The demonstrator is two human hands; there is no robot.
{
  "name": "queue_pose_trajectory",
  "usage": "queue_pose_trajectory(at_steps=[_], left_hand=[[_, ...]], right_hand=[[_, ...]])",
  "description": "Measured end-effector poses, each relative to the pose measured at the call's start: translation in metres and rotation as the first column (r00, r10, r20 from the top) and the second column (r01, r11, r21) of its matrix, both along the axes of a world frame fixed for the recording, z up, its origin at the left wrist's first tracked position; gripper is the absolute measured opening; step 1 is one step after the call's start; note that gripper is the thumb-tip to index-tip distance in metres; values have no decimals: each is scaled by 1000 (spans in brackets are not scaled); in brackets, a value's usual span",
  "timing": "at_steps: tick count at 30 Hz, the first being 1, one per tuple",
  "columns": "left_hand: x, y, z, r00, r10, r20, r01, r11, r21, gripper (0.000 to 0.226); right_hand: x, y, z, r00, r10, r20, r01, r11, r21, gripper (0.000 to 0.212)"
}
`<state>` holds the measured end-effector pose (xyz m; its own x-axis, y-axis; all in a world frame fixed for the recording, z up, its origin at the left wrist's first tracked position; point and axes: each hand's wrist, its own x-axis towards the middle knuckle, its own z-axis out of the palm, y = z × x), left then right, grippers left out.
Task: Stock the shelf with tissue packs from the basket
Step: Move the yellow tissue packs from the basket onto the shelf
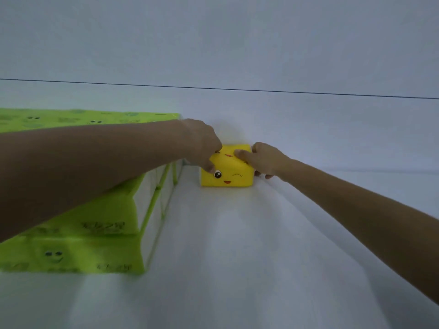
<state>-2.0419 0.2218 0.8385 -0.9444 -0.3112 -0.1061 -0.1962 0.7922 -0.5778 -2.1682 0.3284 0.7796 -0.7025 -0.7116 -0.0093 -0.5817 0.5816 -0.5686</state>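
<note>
Head view, looking along a white shelf [237, 257] toward a plain pale back wall [237, 43]. A small yellow tissue pack [229, 172], printed with a winking cartoon face, sits on the shelf at the rear, close against the wall. Two bare arms reach in from either side. The left hand [202, 143] grips the pack's upper left edge, its fingers [209, 166] curled down over the front beside the printed eye. The right hand [263, 157] holds the pack's right end, clamped with one digit on top and the others wrapped around the side. Just left of the yellow pack stand stacked green tissue packs [95, 224] with small face prints, partly hidden under the left forearm.
</note>
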Motion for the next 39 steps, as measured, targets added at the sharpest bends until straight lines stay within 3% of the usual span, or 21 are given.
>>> queue_pose_trajectory(at_steps=[3,6,11,19,27,30,34,37,39], left_hand=[[-7,-2,-1,999,3,32,-1,998,-69,58],[-2,5,-1,999,13,48,-8,994,-111,59],[40,36,23,997,6,-81,-12,997,-75,67],[181,101,61,916,-27,-400,57,996,64,64],[368,116,55,801,99,-591,-30,992,126,47],[450,102,36,763,195,-616,-105,978,179,46],[573,72,-24,708,403,-580,-246,911,332,48],[676,47,-94,641,598,-481,-353,786,507,51],[747,33,-149,548,747,-377,-414,633,654,50]], right_hand=[[-10,-11,-8,986,-61,-153,61,998,-1,50],[-2,-5,-10,975,-93,-204,92,996,-14,60],[38,43,13,929,-200,-310,140,969,-204,65],[180,106,58,932,-52,-358,-117,892,-436,48],[360,75,60,912,211,-352,-398,667,-630,31],[429,47,48,874,354,-333,-486,621,-614,31],[533,-2,12,774,569,-277,-625,616,-480,36],[617,-47,-38,654,723,-222,-750,581,-315,37],[676,-77,-82,571,810,-136,-819,549,-169,36]])
